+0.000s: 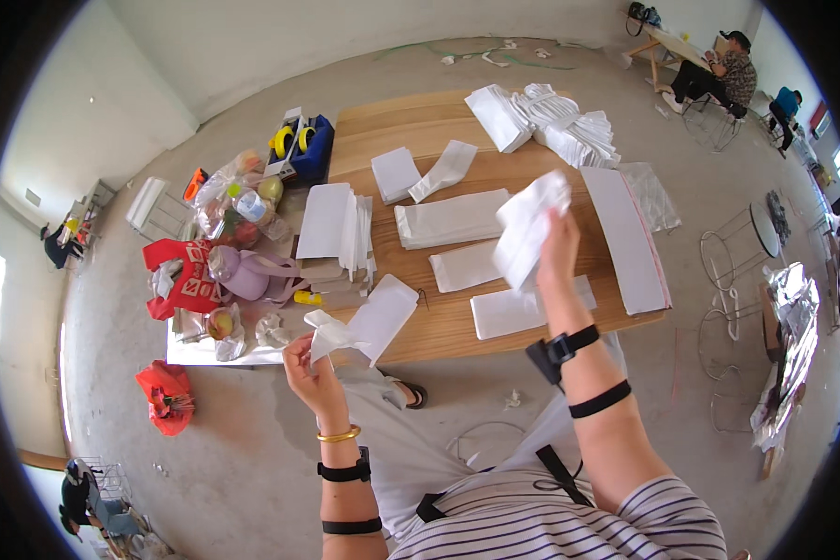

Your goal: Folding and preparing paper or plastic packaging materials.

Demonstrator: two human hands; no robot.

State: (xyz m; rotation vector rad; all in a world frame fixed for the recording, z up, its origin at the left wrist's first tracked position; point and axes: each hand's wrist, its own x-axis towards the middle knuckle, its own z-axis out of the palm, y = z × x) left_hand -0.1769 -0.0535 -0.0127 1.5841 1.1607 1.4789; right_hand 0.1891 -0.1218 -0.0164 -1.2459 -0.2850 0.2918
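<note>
My left hand point(315, 381) is closed on a crumpled piece of white paper point(332, 336) at the table's near edge. A flat white card-like sheet point(388, 314) lies just beyond it. Over the right half of the table, my right hand point(558, 250) is raised and grips a folded white paper piece point(528, 228), its thumb on top. Below that paper lie a long white paper stack point(450, 220), a shorter strip point(463, 267) and a near stack point(511, 314). Whether the held paper is one layer or several I cannot tell.
Large white paper piles point(551, 121) sit at the far right of the wooden table point(392, 112). White sheets point(325, 220) stand left, beside a lilac bag point(248, 271), a red bag point(183, 274), fruit and a blue tape box point(314, 149). A long white box point(625, 239) borders the right edge.
</note>
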